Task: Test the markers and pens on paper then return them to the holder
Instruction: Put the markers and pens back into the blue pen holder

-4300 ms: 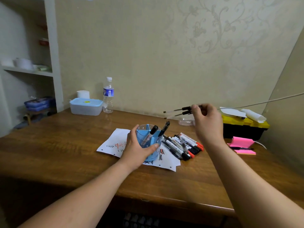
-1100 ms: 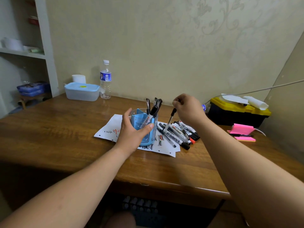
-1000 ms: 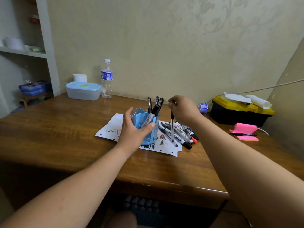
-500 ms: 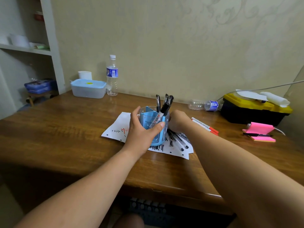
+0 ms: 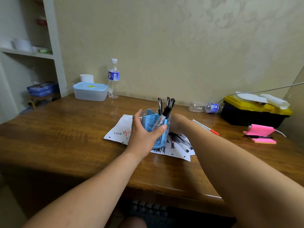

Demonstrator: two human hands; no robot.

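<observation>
The left grip (image 5: 144,131), a bare hand, is wrapped round the near side of the round, clear blue plastic holder (image 5: 162,140), thumb on its right wall and fingers on its left. The holder stands upright on a white paper sheet marked with black and red strokes (image 5: 117,129), near the middle of the brown wooden table (image 5: 65,137). Blue dividers split the holder into compartments. Three slim black pens (image 5: 159,104) stand in its far part, and a white marker with a black cap (image 5: 164,113) leans there, cap up and to the right.

The right grip (image 5: 178,123) is low, just right of the holder, with its back towards the camera. Its fingers are hidden, so I cannot tell whether it is released or grasping anything. Just near of it, a few black-capped markers and pens (image 5: 183,141) lie side by side on the right part of the paper, partly under the right forearm. A white marker with a red cap (image 5: 206,127) lies on the bare table right of that arm.

Further right, a black pen (image 5: 258,137) lies on a pink sticky-note pad (image 5: 263,130). Beyond it is a black toolbox with a yellow lid (image 5: 254,112). A clear plastic bottle (image 5: 204,107) lies on its side by the far wall. At the far left, another bottle (image 5: 113,79) stands beside a clear box with a blue lid (image 5: 90,91).
</observation>
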